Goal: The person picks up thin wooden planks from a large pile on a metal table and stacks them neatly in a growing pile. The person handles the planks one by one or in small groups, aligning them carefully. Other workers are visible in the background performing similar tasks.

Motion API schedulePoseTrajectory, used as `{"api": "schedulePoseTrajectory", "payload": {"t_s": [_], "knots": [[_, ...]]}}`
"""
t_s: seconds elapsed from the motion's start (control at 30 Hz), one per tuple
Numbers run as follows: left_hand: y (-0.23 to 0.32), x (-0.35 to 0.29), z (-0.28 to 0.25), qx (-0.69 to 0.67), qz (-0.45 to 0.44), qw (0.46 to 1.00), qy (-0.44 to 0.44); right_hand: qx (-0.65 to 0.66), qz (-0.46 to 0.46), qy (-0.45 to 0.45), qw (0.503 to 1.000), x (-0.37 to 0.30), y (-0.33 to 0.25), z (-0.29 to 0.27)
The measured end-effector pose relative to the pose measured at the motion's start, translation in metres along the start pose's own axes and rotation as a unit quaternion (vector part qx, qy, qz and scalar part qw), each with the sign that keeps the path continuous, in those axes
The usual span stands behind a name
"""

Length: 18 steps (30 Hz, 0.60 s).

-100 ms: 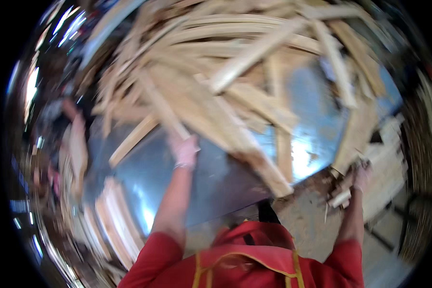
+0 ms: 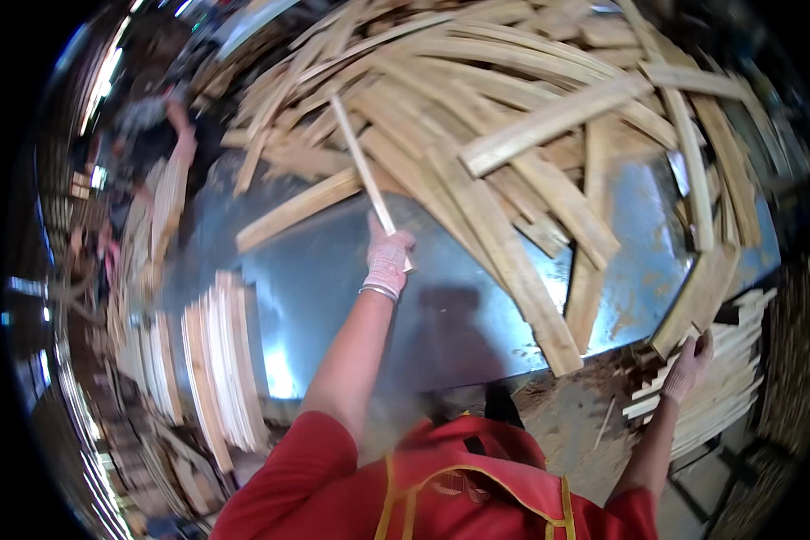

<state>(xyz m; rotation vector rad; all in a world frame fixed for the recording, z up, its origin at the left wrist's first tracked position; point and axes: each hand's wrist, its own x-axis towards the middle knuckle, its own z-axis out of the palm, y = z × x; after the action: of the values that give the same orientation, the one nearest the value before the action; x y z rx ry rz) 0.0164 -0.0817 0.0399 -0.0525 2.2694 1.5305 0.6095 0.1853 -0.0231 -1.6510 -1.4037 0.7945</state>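
Our left hand [image 2: 389, 258] grips a narrow pale wooden strip [image 2: 358, 155] low down, probably for control, over the grey metal tabletop [image 2: 319, 292]; our right hand [image 2: 686, 370], beside stacked cream wooden slats [image 2: 722, 396], shows no clear grasp.

A slender, straight, pale wooden strip [image 2: 356, 151] is being held near its lower end, pointing its far tip toward 11 o'clock and showing a short butt toward 5. At 3 o'clock from the view's middle, a wider, tan board [image 2: 696, 300] is lying flat-side up, slanting from 7 toward 1 o'clock.
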Motion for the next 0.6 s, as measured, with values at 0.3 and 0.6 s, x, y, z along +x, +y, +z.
{"api": "schedulePoseTrajectory", "payload": {"t_s": [0.3,0.6], "knots": [[-0.043,-0.154,-0.275,0.007,0.022,0.99,-0.14,-0.317,-0.409,-0.253,0.818,-0.243,-0.232,0.139],[-0.177,-0.259,-0.554,0.536,0.022,0.843,0.039,0.057,-0.016,-0.512,0.857,-0.435,-0.254,0.16]]}}
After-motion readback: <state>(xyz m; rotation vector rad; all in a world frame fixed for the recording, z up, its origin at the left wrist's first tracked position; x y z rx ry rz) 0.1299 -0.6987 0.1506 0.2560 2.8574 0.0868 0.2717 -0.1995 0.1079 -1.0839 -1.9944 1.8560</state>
